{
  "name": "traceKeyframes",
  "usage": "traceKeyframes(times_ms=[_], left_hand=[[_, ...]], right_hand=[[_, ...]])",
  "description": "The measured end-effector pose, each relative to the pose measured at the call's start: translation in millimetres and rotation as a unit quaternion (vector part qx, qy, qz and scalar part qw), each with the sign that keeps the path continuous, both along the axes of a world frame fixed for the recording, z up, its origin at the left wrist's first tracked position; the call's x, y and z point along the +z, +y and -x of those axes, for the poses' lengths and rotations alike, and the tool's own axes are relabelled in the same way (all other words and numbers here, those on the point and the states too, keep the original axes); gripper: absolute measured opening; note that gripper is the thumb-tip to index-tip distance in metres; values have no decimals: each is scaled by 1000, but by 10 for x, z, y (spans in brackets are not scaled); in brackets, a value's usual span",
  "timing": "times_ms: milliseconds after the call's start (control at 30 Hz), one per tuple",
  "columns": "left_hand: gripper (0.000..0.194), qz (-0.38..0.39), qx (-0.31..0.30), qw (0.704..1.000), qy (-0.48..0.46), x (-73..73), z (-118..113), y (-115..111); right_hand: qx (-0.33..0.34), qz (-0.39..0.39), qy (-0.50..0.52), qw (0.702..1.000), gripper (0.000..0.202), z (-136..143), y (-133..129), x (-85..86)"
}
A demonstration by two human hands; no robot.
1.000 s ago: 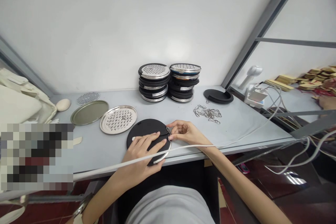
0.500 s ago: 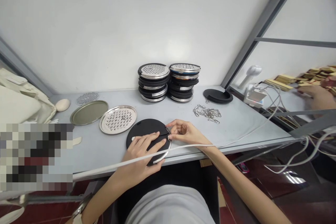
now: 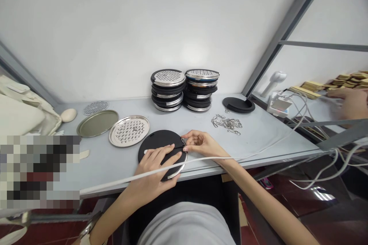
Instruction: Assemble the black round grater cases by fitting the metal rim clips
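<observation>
A round black disc with a metal rim at its lower right lies near the table's front edge. My left hand rests on it, fingers spread and pressing its top. At the disc's right edge, my right hand pinches a small metal clip between thumb and index finger. Left of the disc are a silver grater plate and a shallow olive tray. A loose pile of metal clips lies to the right, below a black round holder.
Two stacks of graters, a left one and a right one, stand against the wall. A white cable crosses in front of my forearms. Another person's hand is over yellowish pieces at the far right.
The other person's hand at the far right has shifted slightly. My two hands and the black disc have hardly moved.
</observation>
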State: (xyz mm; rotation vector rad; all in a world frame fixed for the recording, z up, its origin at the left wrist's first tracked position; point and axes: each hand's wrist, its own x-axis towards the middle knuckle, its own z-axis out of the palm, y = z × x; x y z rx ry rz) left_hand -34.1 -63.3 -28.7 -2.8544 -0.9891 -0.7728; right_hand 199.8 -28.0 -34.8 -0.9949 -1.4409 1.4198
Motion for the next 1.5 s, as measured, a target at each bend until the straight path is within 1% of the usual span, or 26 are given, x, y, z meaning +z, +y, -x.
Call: traceKeyframes(times_ms=[400, 833, 1233, 1500], left_hand=[[45, 1, -1, 1000, 6, -6, 6, 7], [48, 0, -6, 1000, 1, 8, 2, 1], [46, 0, -4, 1000, 4, 9, 6, 4], [48, -4, -7, 1000, -1, 17, -1, 0]], right_hand=[[-10, 7, -1, 1000, 43, 14, -1, -6], [3, -18, -11, 1000, 44, 9, -19, 18], [-6, -12, -6, 1000, 46, 0, -31, 17], [-12, 2, -3, 1000, 46, 13, -30, 39]])
